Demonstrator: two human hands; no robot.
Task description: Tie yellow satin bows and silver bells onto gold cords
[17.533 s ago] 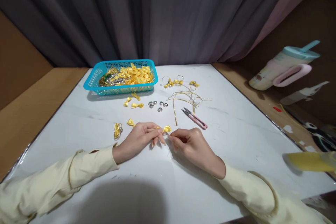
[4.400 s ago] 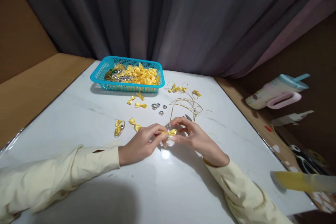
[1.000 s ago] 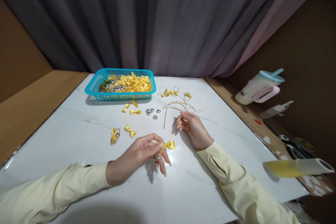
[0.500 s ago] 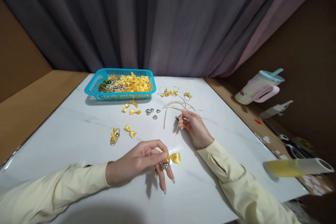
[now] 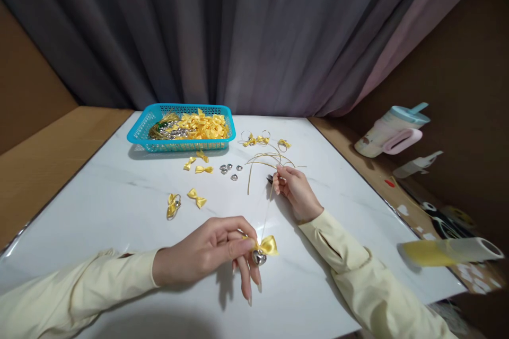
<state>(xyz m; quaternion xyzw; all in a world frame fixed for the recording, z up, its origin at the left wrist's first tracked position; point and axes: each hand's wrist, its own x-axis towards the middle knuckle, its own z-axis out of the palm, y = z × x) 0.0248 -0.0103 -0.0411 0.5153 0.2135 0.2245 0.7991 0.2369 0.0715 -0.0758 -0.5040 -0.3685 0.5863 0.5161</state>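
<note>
My left hand pinches a yellow ribbon bow with a small silver heart charm hanging under it, a little above the white table. A thin gold cord runs taut from the bow up to my right hand, which pinches its far end beside the loose gold cords. Both arms wear pale yellow sleeves.
A blue basket of yellow bows and silver charms stands at the back. Loose bows, silver hearts and finished ring bows lie between. A bow on a ring lies left. A pastel cup sits right, a yellow ribbon roll nearer.
My left hand has drawn the bow and charm toward me and slightly right, while my right hand stayed by the cords, so the gold cord is now stretched between them.
</note>
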